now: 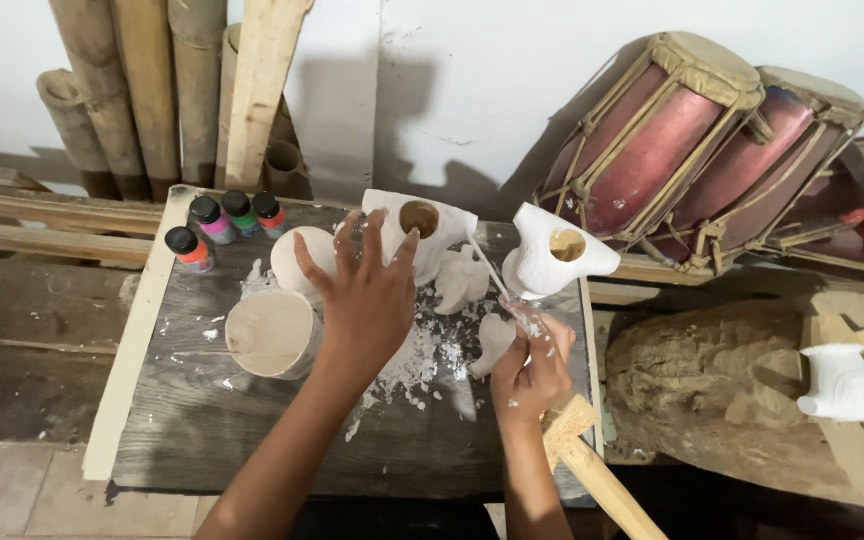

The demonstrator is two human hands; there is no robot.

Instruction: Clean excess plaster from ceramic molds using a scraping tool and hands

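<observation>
A: Nearest the lens, what do you make out?

B: A wooden mallet (592, 470), its handle cut off by the lower edge, lying just below the right hand (530, 372). That hand is pinched narrowly on a thin white stick (487, 265); something small and clear sits in the same fingers, too blurred to name.

A: And the left hand (367, 295)?

B: Spread wide, fingers resting on a white plaster mould (442, 232). The palm hides most of the mould's front, so whether it grips or merely steadies I cannot tell.

A: What is in the mould?

B: A round hole on top shows a brown inside. A second white mould (552, 262), beyond the right hand, has the same kind of hole, tan within. A third white piece (840, 382) sits far right of that hand, partly cut off.

A: Other containers?

B: A round tub (270, 333) left of the left hand, filled with pale paste. Four small paint bottles (222, 225) stand beyond it. White crumbs (417, 365) litter the bench (202, 420) between the hands. Two drums (712, 140) lean on the wall.
</observation>
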